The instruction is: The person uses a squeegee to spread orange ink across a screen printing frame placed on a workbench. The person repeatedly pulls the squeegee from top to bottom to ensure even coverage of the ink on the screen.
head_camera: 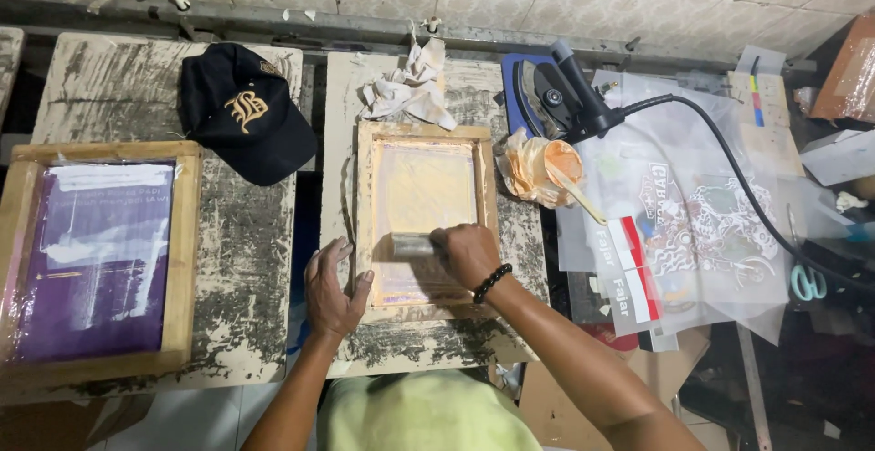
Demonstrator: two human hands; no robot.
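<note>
Pale patterned tiles run along the back wall, and below them stand paint-crusted wooden boards, each serving as a tabletop (510, 241). On the middle one lies a small wooden screen frame (366, 223) with a yellowish mesh, and the person bends over it. The right hand (467, 252) is closed firmly around a squeegee (412, 246), its pale blade lying across the mesh in the lower half of the frame, a dark bead bracelet (492, 282) at the wrist. The left hand (334, 289) lies flat and open, fingers spread, pressing on the frame's left rail and lower corner, gripping nothing. To do this stroke well, I would judge, the blade wants even pressure across its whole width and a steady tilt, while the flat hand pins the frame so that it cannot creep on the board. A crumpled rag (410, 87) lies just beyond the frame's far edge, and a plastic-wrapped pot of orange ink (542, 170) with a stick in it stands just to the right. Further right lie a clothes iron (547, 96) with its black cord, printed transparent film sheets (711, 223) and scissors (804, 282). On the left board lie a black cap (241, 109) and a larger frame with purple mesh (96, 255), well apart from the hands.
</note>
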